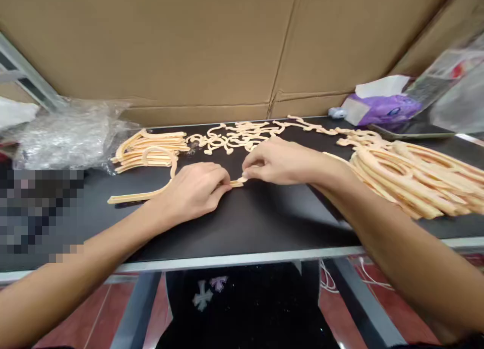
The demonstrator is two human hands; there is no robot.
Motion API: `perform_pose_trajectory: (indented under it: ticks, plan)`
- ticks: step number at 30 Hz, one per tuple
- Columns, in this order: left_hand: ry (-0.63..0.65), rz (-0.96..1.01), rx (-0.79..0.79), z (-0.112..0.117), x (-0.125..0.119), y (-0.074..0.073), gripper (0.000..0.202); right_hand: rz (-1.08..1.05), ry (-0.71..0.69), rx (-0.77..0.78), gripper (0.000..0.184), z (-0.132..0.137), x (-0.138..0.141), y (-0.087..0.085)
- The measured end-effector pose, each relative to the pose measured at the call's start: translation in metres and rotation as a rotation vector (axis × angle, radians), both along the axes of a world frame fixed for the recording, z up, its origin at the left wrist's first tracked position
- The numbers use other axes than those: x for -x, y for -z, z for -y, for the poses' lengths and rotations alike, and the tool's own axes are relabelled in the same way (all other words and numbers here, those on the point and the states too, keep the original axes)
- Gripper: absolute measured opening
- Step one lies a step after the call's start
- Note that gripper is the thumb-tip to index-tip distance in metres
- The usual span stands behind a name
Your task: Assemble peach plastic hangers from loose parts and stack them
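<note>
Cream strip (145, 195) in both hands' fingers (224, 177), blurred markings (394, 111) on purple pack (376, 106)

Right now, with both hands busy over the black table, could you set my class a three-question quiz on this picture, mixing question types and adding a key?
1. Multiple choice: what do the fingertips of the right hand touch?
A) the white cable
B) a pale strip
C) the cardboard

2. True or false: the crumpled clear plastic lies between the two hands.

3. Fill in: the big bundle of long pale pieces lies on the person's ____ side.

Key: 1. B. 2. False; it lies at the person's left. 3. Right.
</note>
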State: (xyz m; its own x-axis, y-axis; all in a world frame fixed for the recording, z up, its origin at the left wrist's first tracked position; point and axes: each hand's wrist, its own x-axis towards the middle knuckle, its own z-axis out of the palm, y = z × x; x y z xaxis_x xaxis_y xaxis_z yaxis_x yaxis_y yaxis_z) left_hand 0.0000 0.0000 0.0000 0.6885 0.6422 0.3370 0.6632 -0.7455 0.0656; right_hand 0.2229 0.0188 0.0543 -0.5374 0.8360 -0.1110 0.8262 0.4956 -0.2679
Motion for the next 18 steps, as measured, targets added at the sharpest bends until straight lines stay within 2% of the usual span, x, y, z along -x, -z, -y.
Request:
perform_pose_trajectory:
  ticks: [11, 18]
  plan:
    - [0.02, 0.015, 0.007, -0.002, -0.002, 0.0, 0.009, 0.008, 0.024, -0.049, 0.018, 0.001, -0.001, 0.002]
    - [0.012, 0.017, 0.006, -0.003, -0.002, 0.0, 0.008, 0.082, 0.001, -0.172, 0.023, 0.01, 0.005, 0.002]
